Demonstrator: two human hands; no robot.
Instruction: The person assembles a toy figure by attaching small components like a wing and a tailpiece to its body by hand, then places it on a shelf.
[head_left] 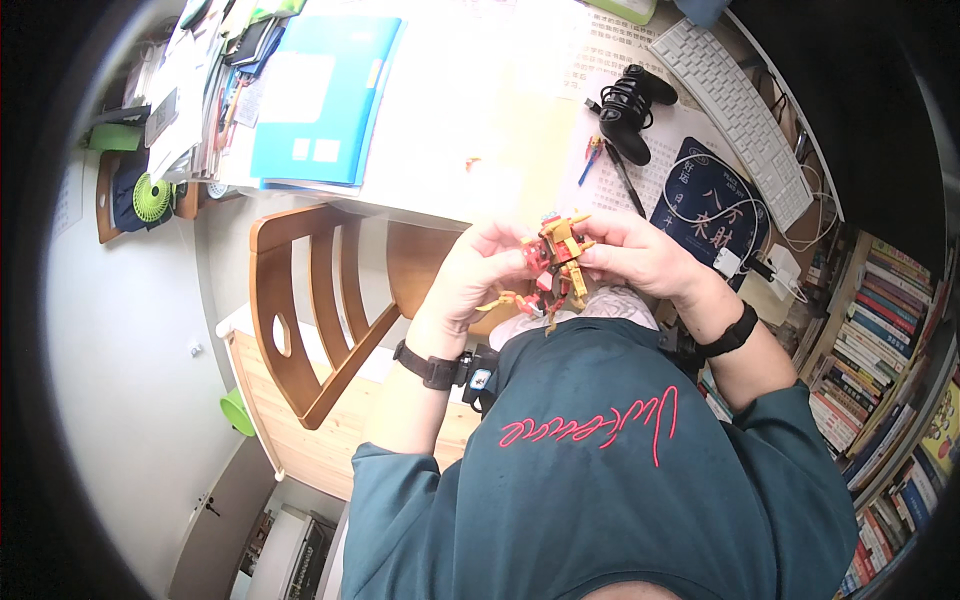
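Note:
Between my two hands, just past the front of my shirt, is a small red and yellow jointed toy figure (563, 251), built of what look like plastic bricks. My left hand (476, 268) grips its red side between thumb and fingers. On the other side, my right hand (640, 257) pinches the yellow part near the top. Thin yellow pieces stick out at its lower left and bottom. Some fingertips are hidden behind the figure. Each wrist wears a black strap.
On the desk are a blue folder (318, 100), a black game controller (634, 112) with wrapped cable, a pen (624, 178), a small blue and yellow piece (591, 160), a dark blue pad (703, 205) and a white keyboard (735, 110). A wooden chair (300, 310) stands left; a bookshelf (880, 340) right.

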